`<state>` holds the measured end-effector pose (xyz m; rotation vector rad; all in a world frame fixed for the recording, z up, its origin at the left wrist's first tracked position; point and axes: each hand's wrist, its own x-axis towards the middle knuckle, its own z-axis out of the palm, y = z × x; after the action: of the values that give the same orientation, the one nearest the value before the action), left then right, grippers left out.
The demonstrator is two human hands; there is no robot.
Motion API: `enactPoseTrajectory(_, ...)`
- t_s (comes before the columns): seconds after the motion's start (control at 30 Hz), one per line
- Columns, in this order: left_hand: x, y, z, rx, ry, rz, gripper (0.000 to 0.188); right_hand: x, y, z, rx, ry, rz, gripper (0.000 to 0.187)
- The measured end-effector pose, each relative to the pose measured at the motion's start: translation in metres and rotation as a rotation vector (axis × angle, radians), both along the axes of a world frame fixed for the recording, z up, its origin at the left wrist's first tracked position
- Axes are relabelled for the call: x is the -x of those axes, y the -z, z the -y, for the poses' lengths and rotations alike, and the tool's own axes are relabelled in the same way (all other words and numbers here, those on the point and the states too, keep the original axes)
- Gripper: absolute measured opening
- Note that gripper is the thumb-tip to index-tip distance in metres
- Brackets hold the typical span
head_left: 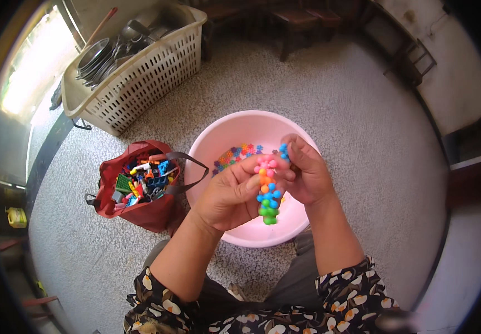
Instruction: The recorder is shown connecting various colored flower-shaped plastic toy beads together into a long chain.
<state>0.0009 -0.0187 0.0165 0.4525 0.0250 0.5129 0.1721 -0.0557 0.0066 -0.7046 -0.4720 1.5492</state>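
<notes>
My left hand is closed around a short chain of knobbly plastic pieces, pink at the top, then orange, blue and green. Just to its right, my right hand pinches a small blue knobbly piece between thumb and fingers, close to the pink end. Whether the blue piece touches the chain I cannot tell. Both hands are above a round pink basin. Many loose flower-shaped pieces in several colours lie in the basin, partly hidden by my left hand.
A red cloth bag full of mixed toy parts stands left of the basin, its dark strap reaching the rim. Behind it, a white slatted plastic basket holds metal pans and utensils. Wooden furniture lines the far side of the speckled floor.
</notes>
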Motion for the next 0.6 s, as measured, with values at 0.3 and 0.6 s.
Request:
enactPoseTrajectory(0.3, -0.015, 0.004, -0.004, 0.130, 0.061, 0.093, 0.062, 0.000, -0.009, -0.003, 0.059, 0.006, 0.106, 0.022)
enactPoseTrajectory(0.6, -0.013, 0.004, -0.003, 0.033, 0.092, 0.094, 0.060, -0.012, 0.000, 0.002, -0.109, -0.022, 0.057, 0.020)
